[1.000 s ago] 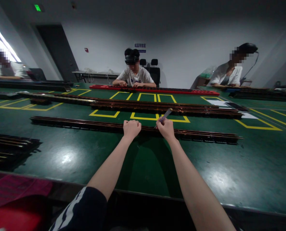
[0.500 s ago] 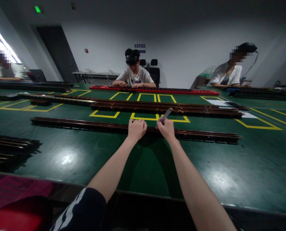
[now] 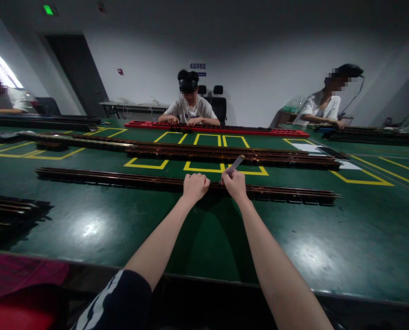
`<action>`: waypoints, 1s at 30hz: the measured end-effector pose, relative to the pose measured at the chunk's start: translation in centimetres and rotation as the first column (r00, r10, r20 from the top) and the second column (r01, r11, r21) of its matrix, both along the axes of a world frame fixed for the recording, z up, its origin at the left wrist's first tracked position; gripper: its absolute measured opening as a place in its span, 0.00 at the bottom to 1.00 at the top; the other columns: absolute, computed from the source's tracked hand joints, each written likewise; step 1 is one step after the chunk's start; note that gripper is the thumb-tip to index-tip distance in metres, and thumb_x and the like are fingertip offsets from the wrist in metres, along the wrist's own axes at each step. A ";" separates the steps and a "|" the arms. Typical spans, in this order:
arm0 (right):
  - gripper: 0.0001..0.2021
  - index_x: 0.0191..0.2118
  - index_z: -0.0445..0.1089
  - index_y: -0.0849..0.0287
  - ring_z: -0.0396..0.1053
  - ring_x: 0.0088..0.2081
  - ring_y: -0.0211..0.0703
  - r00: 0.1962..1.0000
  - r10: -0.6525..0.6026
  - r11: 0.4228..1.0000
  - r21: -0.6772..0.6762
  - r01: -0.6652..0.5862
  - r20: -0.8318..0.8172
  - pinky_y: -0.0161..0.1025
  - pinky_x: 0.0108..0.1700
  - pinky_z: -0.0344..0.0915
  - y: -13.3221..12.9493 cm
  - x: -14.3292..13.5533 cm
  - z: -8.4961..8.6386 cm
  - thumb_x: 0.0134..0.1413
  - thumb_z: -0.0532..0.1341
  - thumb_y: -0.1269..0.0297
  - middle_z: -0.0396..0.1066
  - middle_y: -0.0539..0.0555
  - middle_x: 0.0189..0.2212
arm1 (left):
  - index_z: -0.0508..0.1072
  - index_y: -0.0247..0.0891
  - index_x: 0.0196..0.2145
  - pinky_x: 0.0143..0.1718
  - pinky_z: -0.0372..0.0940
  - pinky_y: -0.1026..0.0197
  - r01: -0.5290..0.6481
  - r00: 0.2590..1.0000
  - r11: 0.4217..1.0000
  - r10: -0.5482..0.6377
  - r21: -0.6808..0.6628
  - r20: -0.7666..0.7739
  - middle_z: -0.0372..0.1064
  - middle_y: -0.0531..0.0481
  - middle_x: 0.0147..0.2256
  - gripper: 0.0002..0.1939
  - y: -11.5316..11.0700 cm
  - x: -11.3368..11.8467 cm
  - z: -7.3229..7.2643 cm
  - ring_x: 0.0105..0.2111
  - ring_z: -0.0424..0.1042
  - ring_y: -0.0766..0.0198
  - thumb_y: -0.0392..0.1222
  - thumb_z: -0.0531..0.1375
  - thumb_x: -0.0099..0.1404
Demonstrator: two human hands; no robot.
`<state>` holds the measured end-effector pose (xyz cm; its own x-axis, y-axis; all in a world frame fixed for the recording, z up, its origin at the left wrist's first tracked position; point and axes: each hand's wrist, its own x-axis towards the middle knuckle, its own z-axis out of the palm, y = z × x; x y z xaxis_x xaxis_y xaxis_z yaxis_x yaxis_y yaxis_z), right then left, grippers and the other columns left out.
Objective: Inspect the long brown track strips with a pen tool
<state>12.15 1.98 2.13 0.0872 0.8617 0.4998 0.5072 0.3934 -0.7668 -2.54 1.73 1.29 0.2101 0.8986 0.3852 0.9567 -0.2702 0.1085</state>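
A long dark strip with copper-coloured edges [image 3: 115, 178] lies across the green table in front of me. My left hand [image 3: 196, 186] rests on its middle, the fingers curled over it and closed. Just to the right, my right hand [image 3: 235, 184] holds a pen [image 3: 235, 164] with a clear barrel, tilted with its upper end to the right. The pen's lower end points down at the strip between my hands; its tip is too small to make out.
Behind the strip lies a bundle of similar strips [image 3: 232, 153]. Another stack [image 3: 12, 215] sits at the left. Farther back is a long red tray [image 3: 276, 132], with a person [image 3: 190, 110] working at it. White papers [image 3: 307, 147] lie at right. Yellow lines mark the green table [image 3: 122, 229].
The view has shifted slightly, so the table and strips appear a little farther left. Both hands keep nearly the same pose on the strip, with the pen still held.
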 end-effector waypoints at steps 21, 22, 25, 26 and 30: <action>0.12 0.23 0.65 0.56 0.73 0.24 0.47 0.982 0.169 0.986 0.009 -0.168 -0.087 0.44 0.31 0.71 -0.4 -0.7 0.1 0.55 0.57 0.59 0.72 0.53 0.20 | 0.73 0.35 0.24 0.41 0.60 0.52 -0.108 0.983 0.992 0.115 -0.059 0.145 0.74 0.41 0.28 0.24 0.3 -1.4 0.5 0.29 0.72 0.57 0.41 0.42 0.66; 0.12 0.23 0.66 0.56 0.73 0.24 0.47 0.984 0.159 0.987 0.013 -0.159 -0.085 0.44 0.31 0.70 -0.4 -0.6 0.1 0.55 0.57 0.59 0.72 0.54 0.20 | 0.73 0.35 0.24 0.41 0.60 0.52 -0.109 0.982 0.992 0.117 -0.062 0.150 0.74 0.41 0.28 0.24 0.3 -1.5 0.5 0.29 0.72 0.58 0.41 0.42 0.66; 0.13 0.23 0.66 0.56 0.72 0.24 0.45 0.989 0.132 0.991 0.012 -0.132 -0.072 0.43 0.31 0.70 -0.4 -0.5 0.1 0.55 0.57 0.58 0.73 0.53 0.20 | 0.74 0.35 0.25 0.42 0.60 0.52 -0.121 0.980 0.990 0.130 -0.069 0.148 0.75 0.41 0.29 0.23 0.4 -1.8 0.5 0.29 0.72 0.58 0.41 0.42 0.66; 0.13 0.22 0.65 0.57 0.72 0.23 0.45 0.990 0.125 0.992 0.013 -0.125 -0.066 0.42 0.31 0.70 -0.4 -0.5 0.1 0.55 0.57 0.58 0.72 0.53 0.19 | 0.74 0.34 0.25 0.42 0.60 0.52 -0.133 0.980 0.989 0.141 -0.069 0.140 0.75 0.40 0.30 0.23 0.4 -1.9 0.5 0.30 0.72 0.57 0.41 0.42 0.66; 0.13 0.20 0.65 0.57 0.71 0.22 0.44 0.992 0.114 0.993 0.028 -0.112 -0.062 0.41 0.30 0.69 -0.3 -0.5 0.1 0.54 0.57 0.61 0.71 0.52 0.17 | 0.74 0.33 0.26 0.42 0.60 0.52 -0.180 0.975 0.981 0.187 -0.067 0.119 0.75 0.39 0.31 0.23 0.6 -2.3 0.5 0.31 0.73 0.56 0.40 0.42 0.66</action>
<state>11.62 1.70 2.20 0.0223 0.8554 0.5175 0.4087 0.4646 -0.7856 -4.81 2.32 1.79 -0.0072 0.9381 0.3464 0.9674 -0.0811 0.2399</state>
